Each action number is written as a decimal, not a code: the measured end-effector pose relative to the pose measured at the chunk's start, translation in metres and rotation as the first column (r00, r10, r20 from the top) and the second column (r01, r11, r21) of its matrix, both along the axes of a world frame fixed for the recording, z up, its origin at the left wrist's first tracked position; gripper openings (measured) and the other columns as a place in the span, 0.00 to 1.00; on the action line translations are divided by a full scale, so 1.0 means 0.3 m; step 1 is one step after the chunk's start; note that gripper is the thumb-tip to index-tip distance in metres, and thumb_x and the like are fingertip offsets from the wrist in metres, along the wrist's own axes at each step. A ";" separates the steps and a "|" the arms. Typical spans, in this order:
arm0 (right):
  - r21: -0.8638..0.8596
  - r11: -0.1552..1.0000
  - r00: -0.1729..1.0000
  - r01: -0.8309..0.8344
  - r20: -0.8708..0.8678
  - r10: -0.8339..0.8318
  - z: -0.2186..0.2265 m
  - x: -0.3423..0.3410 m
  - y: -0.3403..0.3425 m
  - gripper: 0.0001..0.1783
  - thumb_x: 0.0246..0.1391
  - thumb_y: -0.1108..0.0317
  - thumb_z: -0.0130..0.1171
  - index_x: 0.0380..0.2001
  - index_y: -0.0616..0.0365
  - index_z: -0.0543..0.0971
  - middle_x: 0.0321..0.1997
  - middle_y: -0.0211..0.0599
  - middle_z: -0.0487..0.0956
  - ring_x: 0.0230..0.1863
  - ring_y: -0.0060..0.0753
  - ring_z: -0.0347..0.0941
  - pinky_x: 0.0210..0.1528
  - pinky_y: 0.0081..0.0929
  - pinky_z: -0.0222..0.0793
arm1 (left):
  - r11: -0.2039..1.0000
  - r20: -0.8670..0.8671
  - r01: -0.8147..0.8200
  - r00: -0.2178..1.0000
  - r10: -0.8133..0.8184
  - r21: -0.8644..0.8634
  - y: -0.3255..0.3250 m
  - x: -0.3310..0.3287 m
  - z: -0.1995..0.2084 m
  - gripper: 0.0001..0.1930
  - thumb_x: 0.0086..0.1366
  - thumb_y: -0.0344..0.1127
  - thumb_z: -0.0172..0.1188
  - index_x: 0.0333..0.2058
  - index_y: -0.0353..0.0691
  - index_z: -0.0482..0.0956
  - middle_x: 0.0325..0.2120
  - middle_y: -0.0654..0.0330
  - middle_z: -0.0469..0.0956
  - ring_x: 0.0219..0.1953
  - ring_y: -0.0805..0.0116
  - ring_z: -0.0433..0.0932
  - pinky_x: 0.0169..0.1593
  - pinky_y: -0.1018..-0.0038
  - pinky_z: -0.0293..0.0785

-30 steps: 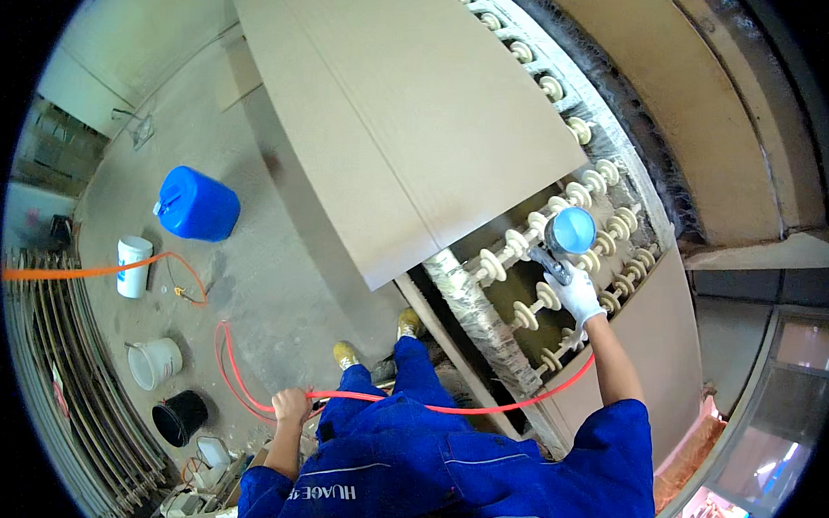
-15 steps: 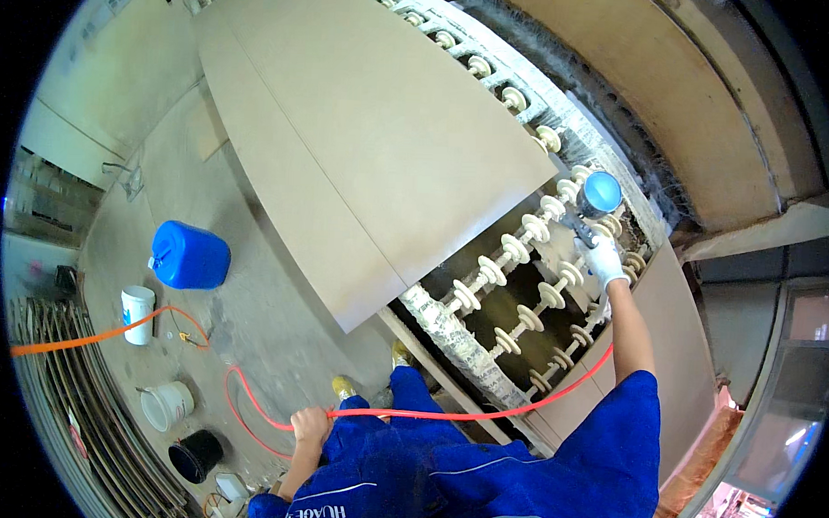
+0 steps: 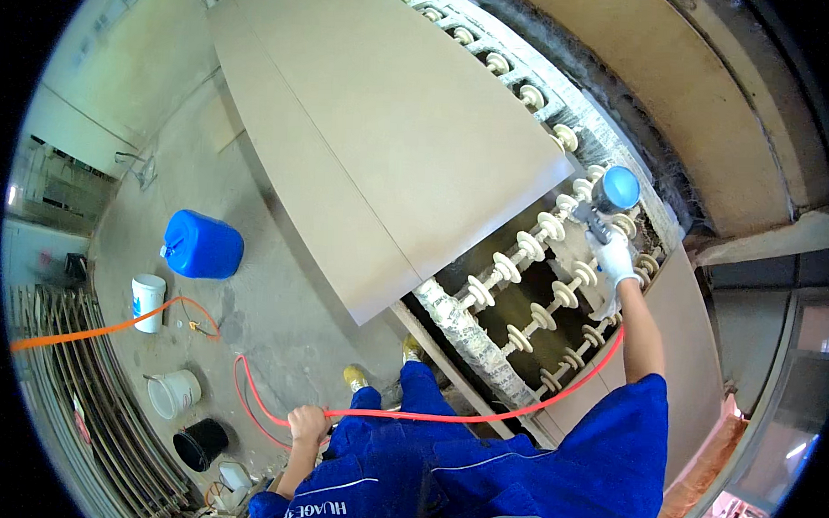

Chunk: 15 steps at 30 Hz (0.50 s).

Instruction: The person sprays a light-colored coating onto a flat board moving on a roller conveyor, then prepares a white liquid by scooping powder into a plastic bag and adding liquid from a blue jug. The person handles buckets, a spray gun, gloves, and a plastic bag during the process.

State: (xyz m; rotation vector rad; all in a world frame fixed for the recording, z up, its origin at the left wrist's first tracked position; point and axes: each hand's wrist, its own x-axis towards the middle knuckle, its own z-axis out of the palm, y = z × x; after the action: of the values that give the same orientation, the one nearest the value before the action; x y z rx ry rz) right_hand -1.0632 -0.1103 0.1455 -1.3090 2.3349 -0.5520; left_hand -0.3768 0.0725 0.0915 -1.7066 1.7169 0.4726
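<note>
My right hand (image 3: 617, 259), in a white glove, is closed round the handle of a spray gun (image 3: 596, 225) with a blue cup (image 3: 620, 189) on top. It is over a conveyor of pale rollers (image 3: 551, 227), just beyond the near end of a large beige panel (image 3: 373, 139). A red hose (image 3: 445, 417) runs from beside my right forearm across my front. My bare left hand (image 3: 307, 423) is wrapped round that hose at waist height. The panel has a lengthwise seam and reaches past the conveyor's left side.
On the floor at left are a blue jerrycan (image 3: 205, 244), a white bucket (image 3: 148, 302), a pale bucket (image 3: 174, 394) and a black bucket (image 3: 201, 444). An orange hose (image 3: 92, 337) hangs nearby. More beige panel (image 3: 681, 332) lies at right, below a tan hood (image 3: 676, 104).
The whole view has shifted slightly, so the panel and conveyor appear farther right. Both hands keep their grips, and the spray gun stays in nearly the same place beside the panel's end.
</note>
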 end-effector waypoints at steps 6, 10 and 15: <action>0.104 0.984 0.990 -0.142 0.030 0.139 -0.049 0.255 0.138 0.22 0.55 0.51 0.62 0.45 0.57 0.80 0.35 0.49 0.83 0.38 0.47 0.81 0.43 0.39 0.73 | 0.999 0.048 -0.035 0.998 0.034 0.027 0.027 0.139 0.025 0.22 0.66 0.49 0.49 0.27 0.41 0.86 0.28 0.49 0.84 0.33 0.52 0.84 0.37 0.57 0.77; 0.029 0.967 0.961 -0.255 0.120 0.250 -0.008 0.500 0.213 0.22 0.55 0.53 0.61 0.45 0.59 0.78 0.29 0.47 0.81 0.28 0.44 0.78 0.33 0.39 0.71 | 0.991 0.003 0.001 1.000 -0.001 -0.134 0.128 0.302 -0.034 0.19 0.62 0.49 0.54 0.22 0.41 0.84 0.20 0.51 0.81 0.26 0.50 0.82 0.32 0.55 0.75; 0.091 0.958 0.925 -0.272 0.301 0.234 0.013 0.780 0.291 0.18 0.55 0.60 0.64 0.45 0.60 0.79 0.30 0.39 0.82 0.30 0.26 0.76 0.38 0.31 0.73 | 0.998 0.035 -0.064 0.997 0.064 0.001 0.164 0.461 0.005 0.19 0.62 0.47 0.52 0.27 0.41 0.86 0.27 0.50 0.83 0.32 0.50 0.84 0.36 0.56 0.77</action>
State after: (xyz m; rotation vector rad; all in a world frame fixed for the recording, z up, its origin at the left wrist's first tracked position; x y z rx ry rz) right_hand -0.8292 -0.0229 0.1495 -1.3431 1.8979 -0.4616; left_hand -0.2386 0.1217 0.0929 -1.7625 1.6410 0.4700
